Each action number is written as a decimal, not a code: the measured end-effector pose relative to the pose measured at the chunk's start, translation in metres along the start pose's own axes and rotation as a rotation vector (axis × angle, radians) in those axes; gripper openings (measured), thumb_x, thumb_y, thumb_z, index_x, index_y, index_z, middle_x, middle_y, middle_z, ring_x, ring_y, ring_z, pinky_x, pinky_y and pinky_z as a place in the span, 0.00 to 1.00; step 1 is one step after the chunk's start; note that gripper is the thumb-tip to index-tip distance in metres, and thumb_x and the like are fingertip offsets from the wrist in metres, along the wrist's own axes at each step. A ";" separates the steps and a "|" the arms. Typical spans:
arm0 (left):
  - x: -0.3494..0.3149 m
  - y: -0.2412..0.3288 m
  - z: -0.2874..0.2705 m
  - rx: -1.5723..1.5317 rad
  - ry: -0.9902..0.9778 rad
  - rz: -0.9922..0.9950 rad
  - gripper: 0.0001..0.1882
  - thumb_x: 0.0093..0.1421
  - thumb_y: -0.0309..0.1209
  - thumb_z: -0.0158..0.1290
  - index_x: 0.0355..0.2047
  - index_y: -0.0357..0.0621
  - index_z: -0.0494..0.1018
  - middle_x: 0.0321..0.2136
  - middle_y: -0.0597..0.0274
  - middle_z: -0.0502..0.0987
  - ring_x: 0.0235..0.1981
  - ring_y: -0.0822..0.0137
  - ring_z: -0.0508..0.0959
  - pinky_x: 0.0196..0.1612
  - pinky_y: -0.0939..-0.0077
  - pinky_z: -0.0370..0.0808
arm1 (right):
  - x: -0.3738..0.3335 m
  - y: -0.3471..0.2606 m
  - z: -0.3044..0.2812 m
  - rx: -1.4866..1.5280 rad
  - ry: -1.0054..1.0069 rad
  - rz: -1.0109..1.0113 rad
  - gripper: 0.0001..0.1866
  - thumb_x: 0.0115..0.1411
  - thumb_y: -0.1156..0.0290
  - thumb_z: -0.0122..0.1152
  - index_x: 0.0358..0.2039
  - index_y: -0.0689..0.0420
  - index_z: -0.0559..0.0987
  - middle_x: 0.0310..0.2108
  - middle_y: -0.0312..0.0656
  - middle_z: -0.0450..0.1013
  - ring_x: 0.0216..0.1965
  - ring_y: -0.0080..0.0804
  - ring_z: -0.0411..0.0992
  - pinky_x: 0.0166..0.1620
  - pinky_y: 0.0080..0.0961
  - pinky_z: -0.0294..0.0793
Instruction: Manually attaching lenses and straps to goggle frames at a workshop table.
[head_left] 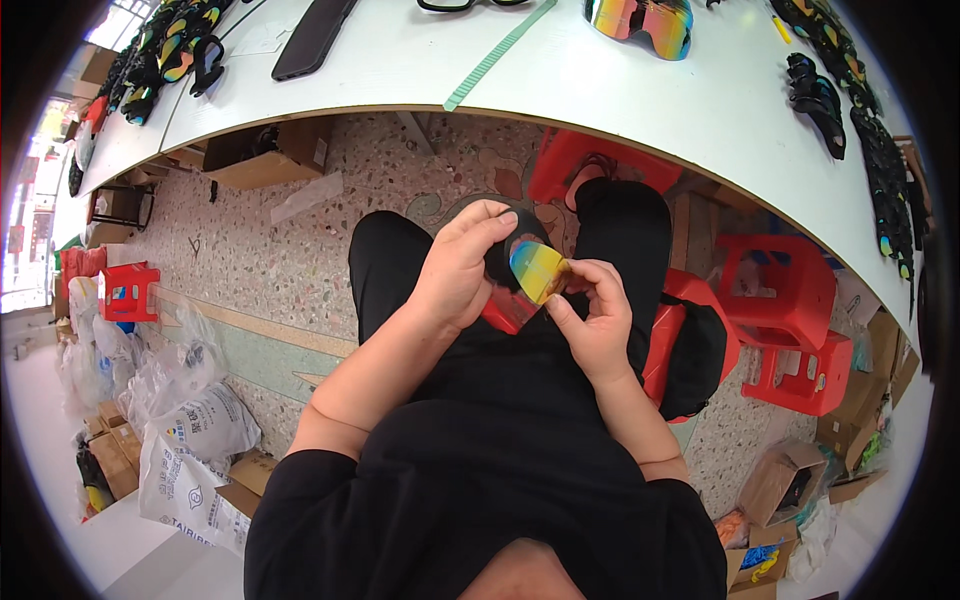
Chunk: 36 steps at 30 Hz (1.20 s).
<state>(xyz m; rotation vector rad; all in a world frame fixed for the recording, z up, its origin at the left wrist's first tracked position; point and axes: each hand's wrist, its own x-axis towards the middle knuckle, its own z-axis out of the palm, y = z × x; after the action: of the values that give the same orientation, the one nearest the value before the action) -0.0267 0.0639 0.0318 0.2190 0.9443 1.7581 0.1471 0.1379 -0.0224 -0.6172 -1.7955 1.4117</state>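
Note:
Above my lap, both hands hold a curved sunglasses lens, mirrored yellow and blue at its right part and dark toward the left. My left hand pinches the dark upper left end, its thumb on top; its other fingers are partly hidden behind the lens. At the lower right, my right hand grips the yellow end between thumb and fingers. Beyond the hands, on the white table, lie sunglasses with a pink and orange mirrored lens and a green ruler-like strip.
A dark phone-like slab lies at the table's left. Piles of black glasses frames with colored lenses line both table ends. Red stools stand on the right. Plastic bags and boxes crowd the floor at left; an open carton sits under the table.

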 end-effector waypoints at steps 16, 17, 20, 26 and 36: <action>0.008 -0.025 0.001 -0.020 0.018 -0.013 0.06 0.69 0.31 0.50 0.36 0.43 0.71 0.31 0.69 0.75 0.33 0.78 0.75 0.39 0.81 0.74 | 0.001 0.005 -0.002 -0.237 0.152 -0.128 0.24 0.48 0.77 0.71 0.47 0.61 0.76 0.40 0.43 0.72 0.37 0.32 0.71 0.43 0.25 0.72; 0.007 -0.026 0.001 -0.018 0.003 0.002 0.06 0.69 0.31 0.50 0.37 0.43 0.71 0.32 0.69 0.75 0.34 0.78 0.74 0.40 0.82 0.73 | 0.001 0.005 -0.002 -0.236 0.154 -0.126 0.24 0.48 0.77 0.71 0.47 0.61 0.76 0.40 0.43 0.72 0.37 0.32 0.71 0.43 0.25 0.72; 0.006 -0.033 -0.001 0.070 0.022 0.063 0.06 0.69 0.31 0.49 0.37 0.42 0.71 0.33 0.68 0.74 0.36 0.79 0.72 0.43 0.82 0.71 | 0.002 0.004 -0.004 -0.247 0.142 -0.190 0.24 0.48 0.78 0.71 0.47 0.61 0.76 0.40 0.44 0.73 0.38 0.33 0.71 0.42 0.25 0.72; -0.001 -0.024 0.014 0.202 0.043 0.056 0.06 0.69 0.29 0.49 0.41 0.40 0.71 0.32 0.69 0.72 0.35 0.80 0.70 0.42 0.82 0.69 | -0.005 0.008 -0.008 -0.160 0.122 -0.167 0.24 0.47 0.81 0.71 0.47 0.61 0.77 0.40 0.44 0.73 0.39 0.32 0.72 0.43 0.24 0.73; -0.024 -0.028 -0.011 0.753 -0.167 0.384 0.21 0.68 0.28 0.49 0.61 0.42 0.69 0.47 0.62 0.77 0.48 0.76 0.75 0.52 0.79 0.70 | -0.009 0.000 -0.007 -0.055 0.123 -0.061 0.24 0.48 0.81 0.71 0.48 0.61 0.77 0.41 0.41 0.72 0.39 0.29 0.71 0.44 0.22 0.72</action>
<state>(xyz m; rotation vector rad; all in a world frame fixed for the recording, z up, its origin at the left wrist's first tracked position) -0.0034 0.0407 0.0120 1.0710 1.4763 1.6042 0.1583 0.1351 -0.0241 -0.6574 -1.7456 1.2601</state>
